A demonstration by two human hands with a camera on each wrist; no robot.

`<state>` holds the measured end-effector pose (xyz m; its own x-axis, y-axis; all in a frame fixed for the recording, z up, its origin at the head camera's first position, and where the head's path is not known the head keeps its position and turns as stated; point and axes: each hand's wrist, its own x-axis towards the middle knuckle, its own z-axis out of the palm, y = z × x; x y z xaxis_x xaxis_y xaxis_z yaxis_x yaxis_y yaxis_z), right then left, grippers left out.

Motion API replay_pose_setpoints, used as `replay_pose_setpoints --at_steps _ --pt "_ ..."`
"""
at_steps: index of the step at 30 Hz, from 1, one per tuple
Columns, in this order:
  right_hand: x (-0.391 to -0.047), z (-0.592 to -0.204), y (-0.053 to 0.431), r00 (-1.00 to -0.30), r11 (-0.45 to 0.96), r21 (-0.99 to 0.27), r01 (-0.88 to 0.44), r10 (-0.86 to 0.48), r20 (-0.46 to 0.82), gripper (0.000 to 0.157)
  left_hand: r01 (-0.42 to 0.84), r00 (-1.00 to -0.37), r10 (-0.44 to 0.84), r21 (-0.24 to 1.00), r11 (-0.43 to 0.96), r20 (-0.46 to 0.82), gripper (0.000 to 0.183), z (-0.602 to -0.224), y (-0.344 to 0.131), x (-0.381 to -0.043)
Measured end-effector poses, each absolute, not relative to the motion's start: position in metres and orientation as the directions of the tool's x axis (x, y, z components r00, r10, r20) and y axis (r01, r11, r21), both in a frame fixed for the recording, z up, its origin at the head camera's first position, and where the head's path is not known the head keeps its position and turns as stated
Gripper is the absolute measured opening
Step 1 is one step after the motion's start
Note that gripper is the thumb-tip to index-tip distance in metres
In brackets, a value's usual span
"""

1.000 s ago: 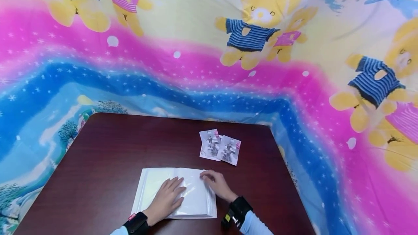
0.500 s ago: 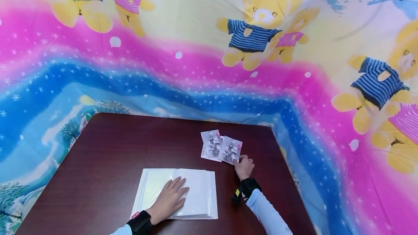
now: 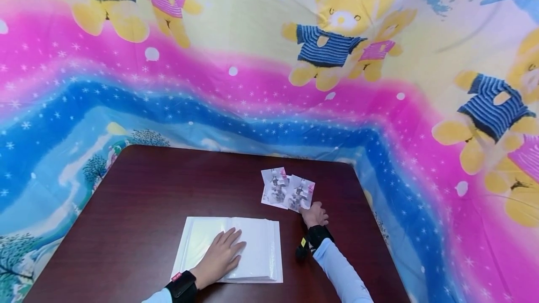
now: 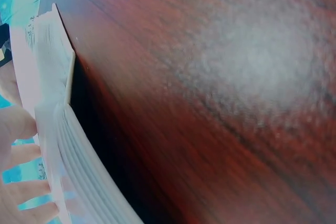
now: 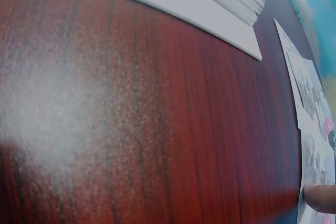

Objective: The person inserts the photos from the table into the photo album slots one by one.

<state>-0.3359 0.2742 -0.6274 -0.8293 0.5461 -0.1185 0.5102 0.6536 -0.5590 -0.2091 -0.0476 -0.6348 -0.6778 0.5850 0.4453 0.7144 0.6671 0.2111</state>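
An open photo album (image 3: 257, 258) with blank white sleeves lies near the front of the table. My left hand (image 3: 219, 254) rests spread on its pages, across the middle fold; the left wrist view shows the fingers (image 4: 23, 190) over the sleeve edges. Beyond the album to the right lie overlapping black-and-white photos (image 3: 274, 191) with pink marks. My right hand (image 3: 315, 215) is at the near corner of the rightmost photo (image 3: 300, 193). One fingertip (image 5: 320, 198) lies over its edge in the right wrist view. I cannot tell whether the fingers pinch it.
The dark red-brown wooden table (image 3: 189, 181) carries the album and photos. A printed cloth (image 3: 252, 88) with bears and snowflakes hangs behind and along both sides. Black bands (image 3: 183, 285) circle both wrists, and a small black device (image 3: 301, 250) hangs by the right one.
My right hand has left the album's right page edge and moved away and rightward to the photos, staying there over the last half second. The left hand stays on the album.
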Motion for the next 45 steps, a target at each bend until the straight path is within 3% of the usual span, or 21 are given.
replay_pose_setpoints --at_steps 7,11,16,30,38,45 --pt "-0.336 -0.626 0.274 -0.841 0.652 -0.581 0.487 0.529 -0.111 0.048 0.714 -0.67 0.584 0.183 0.676 0.457 0.034 -0.636 -0.046 -0.209" --pt "-0.332 -0.624 0.275 -0.866 0.625 -0.66 0.417 0.494 -0.079 0.037 0.722 -0.656 0.579 0.176 0.67 0.484 0.034 -0.634 -0.044 -0.207" --pt "-0.328 -0.617 0.277 -0.891 0.548 -0.765 0.339 0.447 -0.075 0.035 0.729 -0.643 0.566 0.184 0.659 0.517 0.034 -0.636 -0.043 -0.206" --pt "-0.311 -0.595 0.263 -0.944 0.349 -0.913 0.21 0.316 -0.096 0.023 0.772 -0.614 0.591 0.243 0.587 0.523 0.031 -0.635 -0.044 -0.213" --pt "-0.286 -0.591 0.234 -0.996 0.228 -0.97 0.083 0.003 -0.085 0.022 0.706 -0.703 0.46 0.453 0.545 0.543 0.042 -0.633 -0.047 -0.223" --pt "-0.262 -0.578 0.206 -0.962 0.214 -0.976 0.042 -0.255 -0.097 0.02 0.52 -0.853 0.29 0.751 0.407 0.434 0.054 -0.622 -0.05 -0.231"
